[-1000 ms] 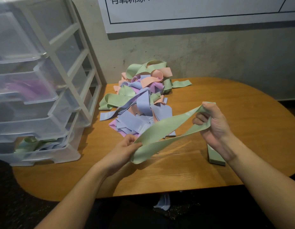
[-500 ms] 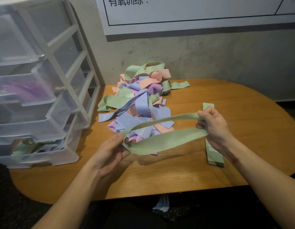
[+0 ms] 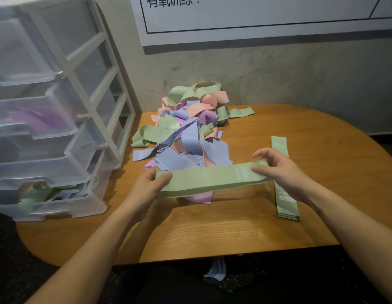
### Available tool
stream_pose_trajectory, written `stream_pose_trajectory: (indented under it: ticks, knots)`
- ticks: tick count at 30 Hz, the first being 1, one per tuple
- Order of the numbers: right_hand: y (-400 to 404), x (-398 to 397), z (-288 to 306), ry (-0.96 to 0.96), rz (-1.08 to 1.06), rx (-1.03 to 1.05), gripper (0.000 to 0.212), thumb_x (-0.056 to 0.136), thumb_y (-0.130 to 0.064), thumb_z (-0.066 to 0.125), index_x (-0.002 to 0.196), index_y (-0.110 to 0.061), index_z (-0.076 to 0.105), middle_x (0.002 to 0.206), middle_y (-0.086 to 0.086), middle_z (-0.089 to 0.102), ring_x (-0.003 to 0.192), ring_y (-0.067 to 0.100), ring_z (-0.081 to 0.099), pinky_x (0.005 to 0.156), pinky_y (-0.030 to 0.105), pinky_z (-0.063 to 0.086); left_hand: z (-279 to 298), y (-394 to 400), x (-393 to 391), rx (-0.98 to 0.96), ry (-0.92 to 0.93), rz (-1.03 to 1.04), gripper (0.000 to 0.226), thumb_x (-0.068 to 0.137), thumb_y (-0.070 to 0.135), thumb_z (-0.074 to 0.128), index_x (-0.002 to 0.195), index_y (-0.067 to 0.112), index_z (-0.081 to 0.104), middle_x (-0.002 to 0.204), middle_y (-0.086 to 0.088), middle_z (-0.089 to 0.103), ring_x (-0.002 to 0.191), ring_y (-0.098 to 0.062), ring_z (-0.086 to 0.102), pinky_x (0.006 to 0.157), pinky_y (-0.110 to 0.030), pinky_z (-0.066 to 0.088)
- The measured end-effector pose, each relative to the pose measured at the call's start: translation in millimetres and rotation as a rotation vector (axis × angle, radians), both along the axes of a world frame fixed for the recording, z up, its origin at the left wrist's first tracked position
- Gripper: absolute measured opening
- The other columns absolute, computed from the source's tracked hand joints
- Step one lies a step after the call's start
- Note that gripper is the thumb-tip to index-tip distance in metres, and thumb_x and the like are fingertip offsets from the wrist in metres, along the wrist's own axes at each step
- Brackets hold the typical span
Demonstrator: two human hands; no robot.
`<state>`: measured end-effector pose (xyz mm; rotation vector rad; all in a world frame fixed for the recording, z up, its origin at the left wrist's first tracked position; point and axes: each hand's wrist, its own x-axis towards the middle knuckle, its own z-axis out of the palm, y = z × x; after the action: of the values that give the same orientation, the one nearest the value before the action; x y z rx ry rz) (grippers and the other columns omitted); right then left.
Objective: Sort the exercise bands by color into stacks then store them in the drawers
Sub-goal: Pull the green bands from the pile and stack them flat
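A green exercise band [image 3: 208,179] is stretched flat and level above the table between both hands. My left hand [image 3: 144,189] pinches its left end. My right hand [image 3: 282,172] pinches its right end, thumb on top. Behind it lies a tangled pile of bands [image 3: 186,128] in green, pink, purple and blue. A neat stack of flat green bands [image 3: 285,202] lies on the table to the right, partly hidden by my right hand. The clear plastic drawer unit [image 3: 48,119] stands at the left.
The oval wooden table [image 3: 212,231] sits against a concrete wall with a white poster [image 3: 256,16]. The drawers hold purple, green and blue bands. A pale band [image 3: 217,270] lies on the dark floor below the table's front edge.
The green band was an open loop held slanted; both hands have now pulled it flat and level. My right hand has moved lower and the view has tilted down.
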<state>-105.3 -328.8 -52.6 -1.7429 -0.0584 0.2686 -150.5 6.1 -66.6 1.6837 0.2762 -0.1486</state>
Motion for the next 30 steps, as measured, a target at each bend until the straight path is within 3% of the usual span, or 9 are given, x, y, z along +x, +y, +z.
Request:
stream_pose_trajectory:
  ticks: [3, 6, 10, 13, 15, 19, 23, 26, 30]
  knots:
    - [-2, -1, 2, 0.005, 0.033, -0.067, 0.022, 0.092, -0.005, 0.068, 0.107, -0.021, 0.064, 0.101, 0.01, 0.06, 0.087, 0.018, 0.059, 0.074, 0.03, 0.049, 0, -3, -1, 0.102, -0.023, -0.021, 0.037, 0.099, 0.022, 0.062, 0.108, -0.009, 0.046, 0.105, -0.024, 0.062, 0.072, -0.017, 0.069, 0.056, -0.026, 0.056]
    - [-6, -1, 6, 0.061, 0.004, 0.0, 0.024, 0.09, 0.0, 0.068, 0.107, -0.017, 0.063, 0.103, 0.005, 0.059, 0.083, 0.01, 0.06, 0.065, 0.019, 0.051, -3, -6, 0, 0.249, -0.11, -0.052, 0.036, 0.097, 0.022, 0.065, 0.105, -0.006, 0.046, 0.101, -0.028, 0.063, 0.065, -0.03, 0.067, 0.05, -0.027, 0.053]
    - [-12, 2, 9, 0.08, -0.057, 0.168, 0.026, 0.087, 0.003, 0.068, 0.101, -0.019, 0.066, 0.1, 0.003, 0.063, 0.089, 0.014, 0.065, 0.075, 0.029, 0.055, -15, -5, 0, 0.416, -0.132, -0.05, 0.031, 0.091, 0.028, 0.073, 0.102, 0.01, 0.051, 0.097, -0.015, 0.063, 0.082, -0.022, 0.062, 0.065, -0.032, 0.051]
    - [-9, 1, 14, 0.097, -0.051, 0.32, 0.028, 0.089, 0.01, 0.062, 0.102, -0.015, 0.066, 0.095, 0.004, 0.067, 0.083, 0.014, 0.068, 0.069, 0.028, 0.058, -25, -5, 2, 0.482, -0.061, -0.115, 0.027, 0.091, 0.028, 0.073, 0.104, 0.019, 0.052, 0.101, -0.008, 0.064, 0.092, -0.025, 0.065, 0.076, -0.043, 0.056]
    - [-3, 2, 17, 0.04, -0.037, 0.229, 0.028, 0.09, 0.013, 0.058, 0.104, -0.011, 0.064, 0.099, 0.004, 0.072, 0.084, 0.013, 0.068, 0.068, 0.026, 0.057, -30, -7, 4, 0.563, -0.041, -0.193, 0.022, 0.092, 0.026, 0.071, 0.103, 0.021, 0.053, 0.101, -0.009, 0.062, 0.088, -0.024, 0.061, 0.077, -0.043, 0.054]
    - [7, 3, 23, -0.121, 0.029, 0.007, 0.029, 0.092, 0.011, 0.054, 0.107, -0.012, 0.062, 0.107, -0.004, 0.074, 0.094, 0.007, 0.067, 0.074, 0.024, 0.055, -33, -16, 10, 0.658, -0.131, -0.245, 0.021, 0.093, 0.022, 0.068, 0.109, 0.026, 0.056, 0.108, 0.004, 0.055, 0.091, -0.008, 0.054, 0.075, -0.022, 0.049]
    - [16, 1, 29, -0.309, 0.18, -0.144, 0.037, 0.091, 0.016, 0.044, 0.109, -0.011, 0.061, 0.11, 0.005, 0.069, 0.099, 0.02, 0.064, 0.084, 0.039, 0.054, -17, -39, 20, 0.542, -0.269, -0.238, 0.018, 0.094, 0.029, 0.067, 0.111, 0.027, 0.06, 0.111, 0.018, 0.059, 0.104, 0.005, 0.055, 0.091, -0.024, 0.051]
    - [25, -2, 34, -0.446, 0.259, -0.207, 0.045, 0.081, 0.014, 0.037, 0.097, -0.02, 0.061, 0.101, 0.008, 0.063, 0.096, 0.028, 0.057, 0.086, 0.048, 0.048, 6, -66, 25, 0.414, -0.341, -0.287, 0.018, 0.096, 0.033, 0.066, 0.113, 0.032, 0.061, 0.116, 0.024, 0.062, 0.114, 0.005, 0.056, 0.1, -0.03, 0.05]
    - [36, -5, 42, -0.566, 0.318, -0.202, 0.044, 0.072, 0.004, 0.035, 0.093, -0.027, 0.059, 0.1, 0.007, 0.06, 0.1, 0.029, 0.056, 0.088, 0.039, 0.048, 27, -99, 23, 0.337, -0.401, -0.457, 0.031, 0.096, 0.038, 0.066, 0.126, 0.034, 0.06, 0.123, 0.022, 0.063, 0.118, 0.008, 0.055, 0.104, -0.022, 0.044]
